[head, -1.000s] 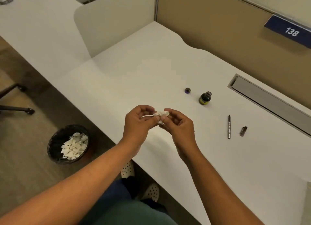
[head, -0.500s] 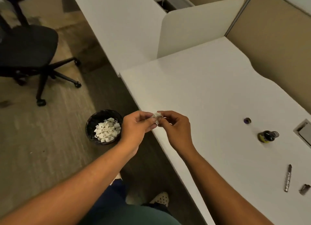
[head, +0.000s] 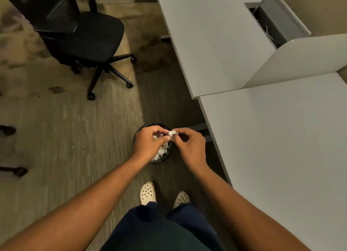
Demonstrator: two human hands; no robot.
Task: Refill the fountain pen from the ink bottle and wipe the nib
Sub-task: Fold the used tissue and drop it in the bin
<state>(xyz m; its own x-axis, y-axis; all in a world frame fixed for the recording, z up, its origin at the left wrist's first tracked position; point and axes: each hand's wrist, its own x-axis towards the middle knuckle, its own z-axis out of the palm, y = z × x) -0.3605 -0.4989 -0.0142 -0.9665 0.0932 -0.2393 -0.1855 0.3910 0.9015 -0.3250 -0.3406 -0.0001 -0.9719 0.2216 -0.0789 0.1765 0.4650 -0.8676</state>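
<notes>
A small crumpled white tissue (head: 173,133) is pinched between the fingertips of my left hand (head: 148,143) and my right hand (head: 189,145). Both hands hover above a black waste bin (head: 170,153) on the floor, which holds several white tissue scraps. The fountain pen, its cap and the ink bottle are out of view.
The white desk (head: 281,147) runs along the right, its edge just right of my hands. A second desk (head: 206,35) with a divider panel (head: 300,61) lies beyond. A black office chair (head: 80,36) stands on the carpet at upper left. My feet (head: 148,193) are below the bin.
My view has swung left and down off the desk, so the pen and ink bottle left the frame. Both hands carried the tissue from over the desk edge to above the bin.
</notes>
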